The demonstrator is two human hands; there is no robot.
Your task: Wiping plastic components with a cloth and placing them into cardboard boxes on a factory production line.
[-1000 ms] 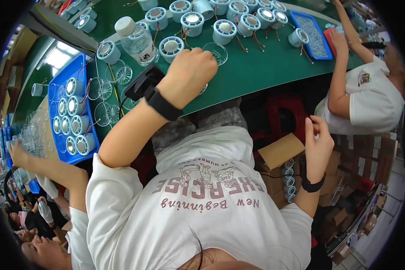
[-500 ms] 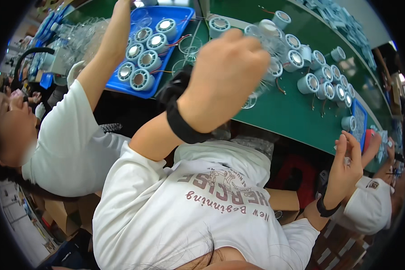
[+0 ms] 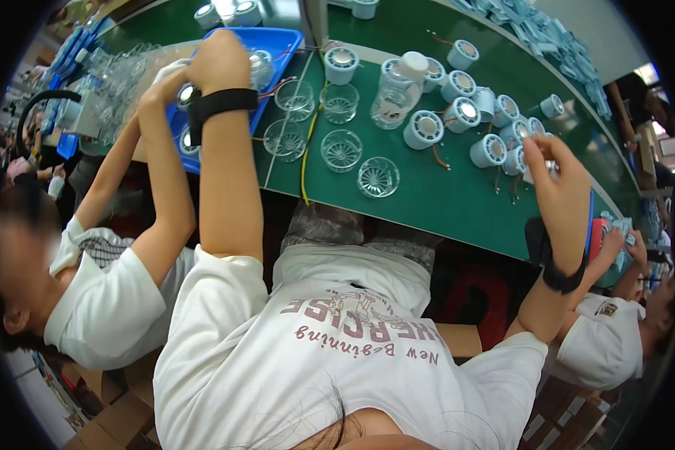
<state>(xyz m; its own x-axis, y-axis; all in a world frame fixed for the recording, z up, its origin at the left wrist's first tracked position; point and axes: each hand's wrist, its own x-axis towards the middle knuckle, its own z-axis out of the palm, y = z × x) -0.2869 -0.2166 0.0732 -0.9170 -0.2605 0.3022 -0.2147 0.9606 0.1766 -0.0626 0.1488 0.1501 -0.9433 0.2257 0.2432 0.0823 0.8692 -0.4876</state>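
Note:
My left hand (image 3: 219, 60), with a black band on its wrist, is raised over the blue tray (image 3: 281, 41) at the upper left; only its back shows, so what it holds is hidden. My right hand (image 3: 561, 171) is at the right of the green table (image 3: 457, 206), fingers pinched on a small light-blue round part (image 3: 534, 174) among several like it (image 3: 490, 150), some with thin wires. Between my hands lie several clear round plastic cups (image 3: 341, 150) and a clear bottle (image 3: 397, 90) with a white cap.
A person in a white shirt (image 3: 105, 307) on my left reaches a hand (image 3: 157, 82) to the same blue tray. Another person (image 3: 615, 341) sits on my right. A yellow wire (image 3: 305, 154) crosses the table. A red stool (image 3: 480, 292) and cardboard boxes (image 3: 105, 420) stand below.
My left hand has swung from the table's middle over to the blue tray. My right hand has risen from beside my lap to the light-blue parts. The view has turned.

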